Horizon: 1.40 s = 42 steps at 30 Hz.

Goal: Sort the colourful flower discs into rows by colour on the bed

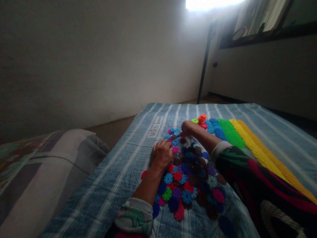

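Many flower-shaped plastic discs [187, 196] in mixed colours lie spread on a blue striped cloth [111, 185]. At the left edge of this spread is my left hand [162, 153], its fingers bent down over the discs; anything under the fingertips is hidden. My right hand [188, 128] is at the far edge of the spread, its fingers curled together and turned down, and what they hold, if anything, is hidden. Sorted rows of green [229, 132], yellow [257, 155] and blue discs [219, 130] lie to the right, with a few orange discs [202, 118] at their far left.
A lamp stand [205, 62] with a bright light rises beyond the cloth's far edge. At the left is a fabric-covered mound [74, 158]. A wall [99, 59] runs behind, and a window ledge [267, 36] is at the upper right.
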Tool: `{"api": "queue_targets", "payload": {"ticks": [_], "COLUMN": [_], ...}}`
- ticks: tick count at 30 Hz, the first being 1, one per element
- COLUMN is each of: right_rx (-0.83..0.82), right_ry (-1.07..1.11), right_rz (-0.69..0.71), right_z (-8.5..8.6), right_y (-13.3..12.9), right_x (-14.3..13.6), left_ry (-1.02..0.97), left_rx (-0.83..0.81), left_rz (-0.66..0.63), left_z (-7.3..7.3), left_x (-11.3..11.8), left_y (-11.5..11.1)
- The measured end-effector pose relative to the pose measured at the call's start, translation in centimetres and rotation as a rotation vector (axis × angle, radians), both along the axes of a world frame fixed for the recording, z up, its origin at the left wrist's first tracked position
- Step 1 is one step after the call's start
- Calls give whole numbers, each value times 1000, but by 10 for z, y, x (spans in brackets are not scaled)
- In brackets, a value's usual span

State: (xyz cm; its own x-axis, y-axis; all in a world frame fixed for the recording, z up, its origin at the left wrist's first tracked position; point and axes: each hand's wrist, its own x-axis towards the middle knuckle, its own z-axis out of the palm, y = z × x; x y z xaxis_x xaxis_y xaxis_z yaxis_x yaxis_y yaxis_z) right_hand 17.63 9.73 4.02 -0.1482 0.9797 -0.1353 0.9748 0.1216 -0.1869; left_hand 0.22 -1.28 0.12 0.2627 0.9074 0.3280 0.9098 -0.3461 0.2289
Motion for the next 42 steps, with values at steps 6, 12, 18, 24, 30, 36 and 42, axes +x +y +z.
{"api": "queue_targets", "payload": {"ticks": [6,12,18,24,30,36,42], "right_rx": [-20,-4,-6,13,123,161,132], "right_ry": [-96,-26,38,57,58,-10,-42], "right_rz": [2,77,115,134,171,116,48], "right_z": [6,6,7,4,18,33,24], "right_y": [-16,-18,-17,-22,-29,-51,-69], "right_x": [6,12,18,13,24,65,82], "left_ry": [11,12,21,12,-2,4,0], "left_rx": [-6,-14,13,25,16,27,39], "left_rz": [1,6,3,-12,-10,-18,-29], "left_z": [-1,2,-2,-3,1,-2,-1], "left_x": [0,1,0,-1,0,-1,-1], "left_y": [1,0,2,4,4,6,7]}}
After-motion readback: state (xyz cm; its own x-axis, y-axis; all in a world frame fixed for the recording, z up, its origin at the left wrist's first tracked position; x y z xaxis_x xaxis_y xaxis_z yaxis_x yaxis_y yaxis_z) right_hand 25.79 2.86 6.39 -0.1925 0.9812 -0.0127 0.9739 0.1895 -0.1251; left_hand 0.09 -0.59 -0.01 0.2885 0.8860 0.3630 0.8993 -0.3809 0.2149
